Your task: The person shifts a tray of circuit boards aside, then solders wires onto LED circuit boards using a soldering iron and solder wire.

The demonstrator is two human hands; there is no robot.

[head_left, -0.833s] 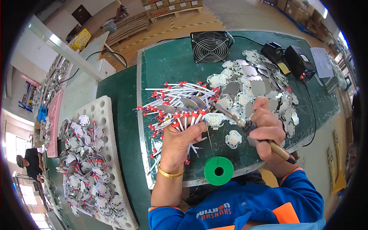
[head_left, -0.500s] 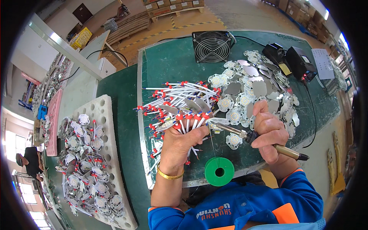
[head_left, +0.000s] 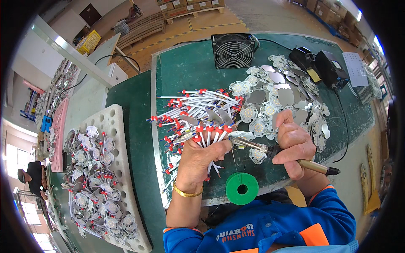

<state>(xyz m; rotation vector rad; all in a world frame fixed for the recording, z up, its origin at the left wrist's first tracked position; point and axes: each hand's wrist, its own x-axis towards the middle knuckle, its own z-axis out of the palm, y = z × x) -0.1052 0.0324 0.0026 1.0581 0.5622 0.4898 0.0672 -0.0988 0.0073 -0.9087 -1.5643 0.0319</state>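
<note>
My left hand (head_left: 201, 157) is closed round a bunch of white wire leads (head_left: 209, 135) with red collars. A few grey metal plates stick out above the bunch. In my right hand (head_left: 296, 145) is a soldering iron (head_left: 253, 144), its tip pointing left and close to the ends of the held leads; whether it touches is too small to tell. Below the tip, a thin strand of solder runs down to a green spool (head_left: 242, 188) at the table's front edge. A loose heap of white leads (head_left: 198, 103) lies beyond my left hand.
Beyond my right hand spreads a pile of LED boards (head_left: 270, 110). A black fan (head_left: 233, 51) stands at the back, with a black power unit (head_left: 332, 69) and its cable at the right. Wired boards (head_left: 95, 181) heap on a white holed tray (head_left: 119, 145) at the left.
My right hand and the soldering iron have shifted slightly left and down. The bunch in my left hand has moved very little.
</note>
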